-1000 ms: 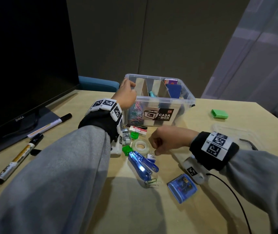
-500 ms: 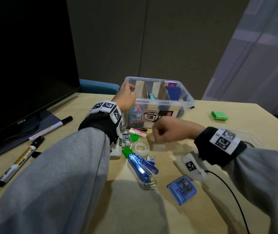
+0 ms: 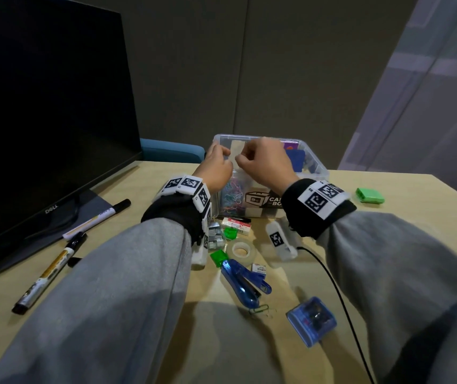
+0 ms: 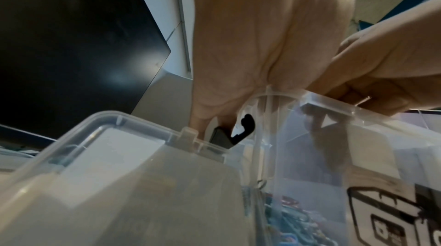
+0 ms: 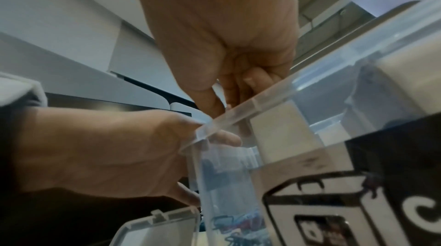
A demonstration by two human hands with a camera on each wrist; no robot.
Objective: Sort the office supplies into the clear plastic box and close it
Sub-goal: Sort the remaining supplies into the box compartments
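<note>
Left hand (image 3: 216, 167) at the left end of the clear plastic box (image 3: 318, 169), thumb and fingertips closed on a small black clip (image 4: 236, 133) just over the rim. Right hand (image 3: 266, 164) close beside it above the box, fingers curled inward; cannot tell from any view whether anything is pinched there. Knuckles of the two hands nearly touching.

Box open, standing at the far middle of the surface (image 3: 415, 217), split by upright cardboard dividers (image 3: 234, 151). Left compartment heaped with coloured paper clips (image 3: 232, 192); a blue item (image 3: 295, 159) in the right compartment. Contents of the middle part hidden behind the hands.

In front of the box, close together: a white eraser (image 3: 235, 224), green clips (image 3: 218, 257), a roll of clear tape (image 3: 240, 250), a blue stapler (image 3: 242, 281). Nearer the body, a blue sharpener (image 3: 311, 321) beside a black cable (image 3: 341, 300). Well apart to the right, a green case (image 3: 369, 195). To the left, two markers (image 3: 47, 275) lying by the foot of a dark monitor (image 3: 41, 106). Beyond the far edge, a blue chair (image 3: 171, 151) and grey wall panels.
</note>
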